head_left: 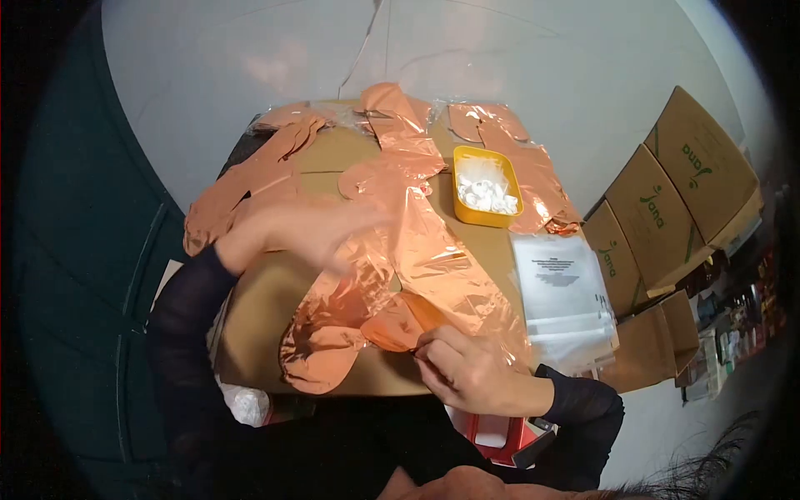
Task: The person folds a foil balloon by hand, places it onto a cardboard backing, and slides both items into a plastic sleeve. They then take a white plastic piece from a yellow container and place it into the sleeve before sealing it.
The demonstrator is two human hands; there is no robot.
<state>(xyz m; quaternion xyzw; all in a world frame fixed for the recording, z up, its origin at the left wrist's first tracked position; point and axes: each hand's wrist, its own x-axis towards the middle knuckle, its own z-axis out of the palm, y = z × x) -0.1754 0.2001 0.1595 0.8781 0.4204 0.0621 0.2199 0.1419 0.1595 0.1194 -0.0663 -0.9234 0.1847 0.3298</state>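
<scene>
A flat, shiny copper-coloured foil balloon (454, 279) lies across the middle of the cardboard-topped table. My right hand (479, 371) pinches its near edge, with thumb and fingers closed. Over the balloon's left side is my left hand (308, 229), smeared by motion; whether it touches the foil cannot be made out. More flat copper foil balloons lie at the back, including a stack (258, 171) at the far left and another pile (533, 171) at the right.
A yellow tub (486, 218) of small white pieces stands right of centre. Printed clear plastic bags (562, 287) lie along the right edge. Cardboard boxes (658, 212) stand beyond that edge. A red-framed object (500, 446) sits below the near edge. The wall (275, 50) rises behind.
</scene>
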